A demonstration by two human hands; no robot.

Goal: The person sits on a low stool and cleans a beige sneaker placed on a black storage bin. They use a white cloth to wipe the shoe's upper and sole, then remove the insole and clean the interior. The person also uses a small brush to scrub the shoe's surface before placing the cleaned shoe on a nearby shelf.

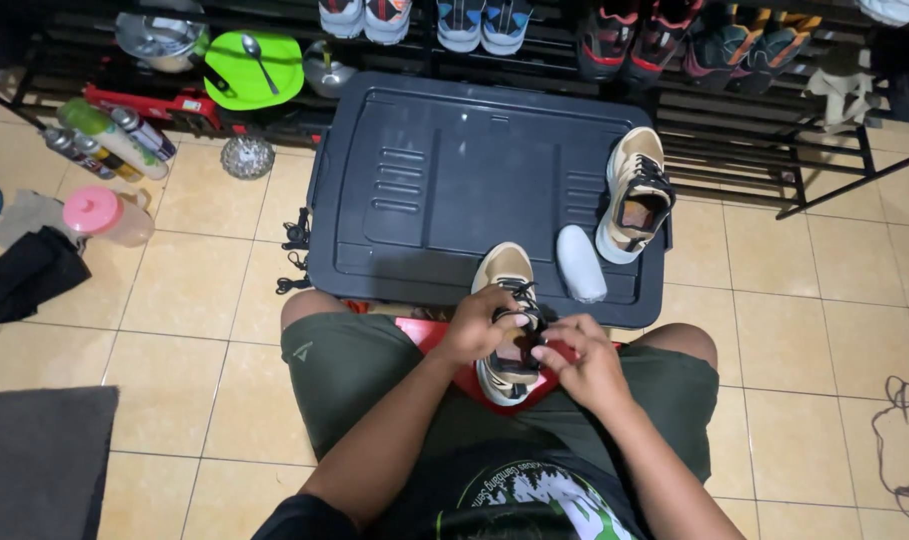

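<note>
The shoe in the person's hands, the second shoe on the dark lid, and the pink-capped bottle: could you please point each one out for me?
shoe in hands (505, 268), head view, on its tan toe.
second shoe (638, 165), head view, on its tan upper.
pink-capped bottle (91, 209), head view, on its pink cap.

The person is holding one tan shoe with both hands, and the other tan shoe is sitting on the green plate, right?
Not quite. The second tan shoe sits on the dark bin lid, not the green plate, as the head view shows. Both hands, left hand and right hand, do hold the tan shoe.
</note>
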